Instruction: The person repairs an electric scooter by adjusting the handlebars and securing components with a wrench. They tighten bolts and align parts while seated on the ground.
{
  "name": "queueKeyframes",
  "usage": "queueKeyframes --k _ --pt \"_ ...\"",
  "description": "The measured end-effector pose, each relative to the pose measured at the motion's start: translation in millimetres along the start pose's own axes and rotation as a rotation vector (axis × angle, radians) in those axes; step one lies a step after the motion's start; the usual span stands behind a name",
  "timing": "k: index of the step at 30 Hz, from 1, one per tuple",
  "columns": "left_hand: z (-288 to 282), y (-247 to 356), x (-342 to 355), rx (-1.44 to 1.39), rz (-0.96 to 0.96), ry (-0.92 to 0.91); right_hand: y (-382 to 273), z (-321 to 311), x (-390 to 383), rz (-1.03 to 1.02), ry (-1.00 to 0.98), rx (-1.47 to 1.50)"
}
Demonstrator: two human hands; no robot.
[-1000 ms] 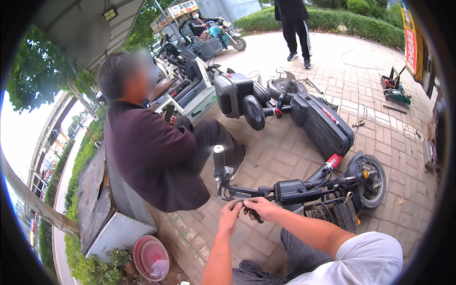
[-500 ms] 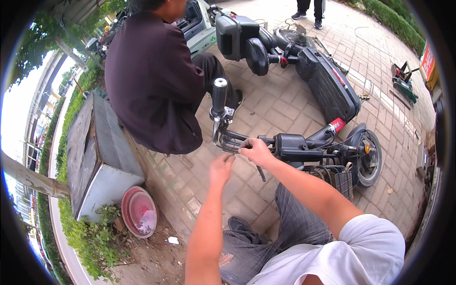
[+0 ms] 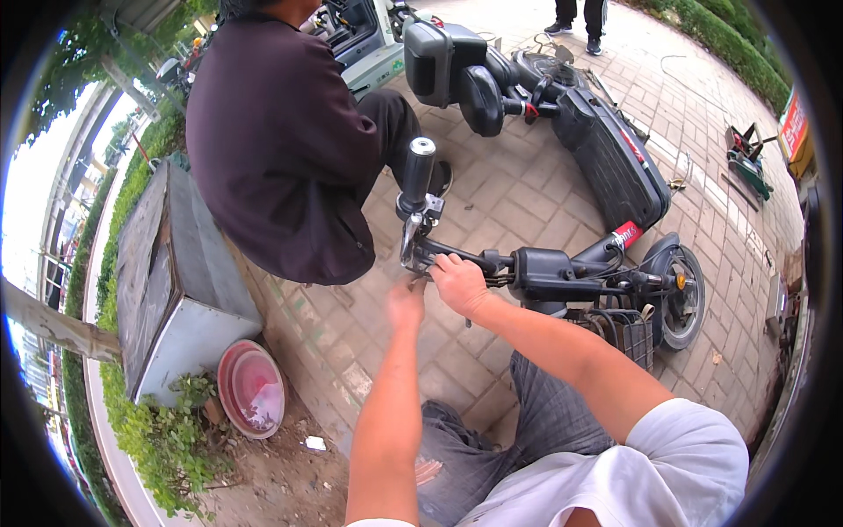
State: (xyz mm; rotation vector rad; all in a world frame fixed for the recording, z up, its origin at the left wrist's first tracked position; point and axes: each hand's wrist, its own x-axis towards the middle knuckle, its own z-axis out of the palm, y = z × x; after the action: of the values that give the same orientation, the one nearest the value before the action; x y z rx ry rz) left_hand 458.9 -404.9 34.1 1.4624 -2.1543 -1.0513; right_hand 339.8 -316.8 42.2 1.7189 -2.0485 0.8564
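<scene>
A black electric scooter (image 3: 606, 158) lies on its side, its handlebar pointing toward the left with one grip (image 3: 419, 167) standing up. My right hand (image 3: 461, 285) is at the handlebar (image 3: 461, 253), just below the brake lever (image 3: 409, 239), its fingers bent in against the cables there. What they pinch is hidden. Close beside it, my left hand (image 3: 406, 306) is raised under the lever end, smeared by motion, so its fingers cannot be read. A short dark end of something (image 3: 468, 322) shows below my right wrist.
Another person in a dark jacket (image 3: 272, 149) squats at the left, close to the handlebar. A box-like metal cabinet (image 3: 202, 299) and a red basin (image 3: 250, 386) stand at left. Tools in a green tray (image 3: 751, 167) lie far right. Someone's legs (image 3: 580, 18) show at the back.
Both hands have shifted slightly, the right one left and up closer to the brake lever. The dark strip hanging below my right hand now shows less. The view has moved a little.
</scene>
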Motion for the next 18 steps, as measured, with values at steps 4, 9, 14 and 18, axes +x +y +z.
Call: queueKeyframes --k 4,9,14,18 --pt "8 -4 5 -0.281 -0.096 -0.088 -6 0 -2 0.073 0.007 0.052" --pt "11 -7 11 -1.009 -0.401 -0.427 -10 -1 4 0.362 -0.101 0.306" --pt "11 -18 6 -1.322 -0.431 -0.519 -9 -21 27 0.617 -0.490 0.513" --pt "8 23 -14 -1.291 -0.407 -0.469 -8 -17 19 0.337 -0.431 0.146"
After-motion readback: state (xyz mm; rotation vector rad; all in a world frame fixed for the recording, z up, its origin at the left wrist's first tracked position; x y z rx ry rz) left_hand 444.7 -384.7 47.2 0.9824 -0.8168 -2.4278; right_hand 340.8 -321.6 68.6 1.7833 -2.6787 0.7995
